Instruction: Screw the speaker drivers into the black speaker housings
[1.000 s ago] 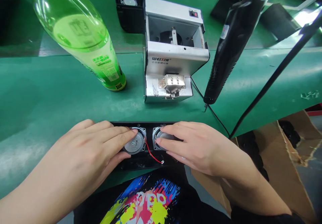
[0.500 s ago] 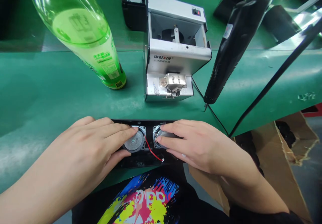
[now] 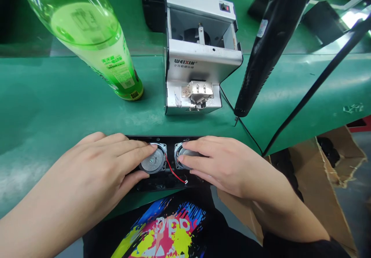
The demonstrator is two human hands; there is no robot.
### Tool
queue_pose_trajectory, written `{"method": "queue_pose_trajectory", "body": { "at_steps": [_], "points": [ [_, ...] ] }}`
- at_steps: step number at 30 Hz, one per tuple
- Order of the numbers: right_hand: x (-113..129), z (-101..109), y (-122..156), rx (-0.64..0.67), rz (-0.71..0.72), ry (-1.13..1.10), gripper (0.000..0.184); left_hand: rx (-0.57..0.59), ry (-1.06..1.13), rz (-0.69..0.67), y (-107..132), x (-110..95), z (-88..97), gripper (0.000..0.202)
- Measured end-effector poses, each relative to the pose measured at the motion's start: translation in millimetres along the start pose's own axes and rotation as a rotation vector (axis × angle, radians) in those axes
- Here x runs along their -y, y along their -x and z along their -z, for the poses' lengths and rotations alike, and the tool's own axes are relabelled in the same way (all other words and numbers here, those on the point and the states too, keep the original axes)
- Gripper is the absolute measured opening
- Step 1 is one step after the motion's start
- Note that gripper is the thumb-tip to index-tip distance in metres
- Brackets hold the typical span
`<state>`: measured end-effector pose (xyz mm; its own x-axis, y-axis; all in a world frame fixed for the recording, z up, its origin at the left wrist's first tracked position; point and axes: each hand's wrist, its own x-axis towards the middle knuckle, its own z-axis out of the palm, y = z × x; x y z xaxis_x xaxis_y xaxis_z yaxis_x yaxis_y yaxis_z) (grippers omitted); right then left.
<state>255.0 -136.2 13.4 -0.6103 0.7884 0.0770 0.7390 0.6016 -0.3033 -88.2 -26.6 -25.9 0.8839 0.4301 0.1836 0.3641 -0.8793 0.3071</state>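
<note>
A black plastic housing (image 3: 162, 180) lies at the near edge of the green bench, with two round metal speakers set in it. My left hand (image 3: 101, 169) lies flat over the housing's left part, fingertips on the left speaker (image 3: 152, 162). Stretched flat too, my right hand (image 3: 228, 165) covers the right part, fingers pressing on the right speaker (image 3: 185, 155). A red wire (image 3: 174, 173) runs from between the speakers to a small white plug. Neither hand grips anything.
A silver WEIXIN screw feeder (image 3: 199, 53) stands behind the housing. A green drink bottle (image 3: 95, 41) stands at the left. A black electric screwdriver (image 3: 266, 49) hangs at the right, its cable (image 3: 313, 91) crossing the bench. Cardboard boxes (image 3: 327, 196) sit below right.
Both hands stay on the speakers with almost no change; the view has shifted slightly, so everything sits a little higher in the picture.
</note>
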Motion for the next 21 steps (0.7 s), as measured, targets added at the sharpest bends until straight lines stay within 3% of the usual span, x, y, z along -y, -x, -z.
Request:
{"method": "queue_pose_trajectory", "body": {
  "at_steps": [21],
  "points": [
    [-0.8,-2.0,1.1,-0.047,0.014,0.014,0.025,0.050,0.000,0.015,-3.1,-3.2,7.3,0.035]
  ]
}}
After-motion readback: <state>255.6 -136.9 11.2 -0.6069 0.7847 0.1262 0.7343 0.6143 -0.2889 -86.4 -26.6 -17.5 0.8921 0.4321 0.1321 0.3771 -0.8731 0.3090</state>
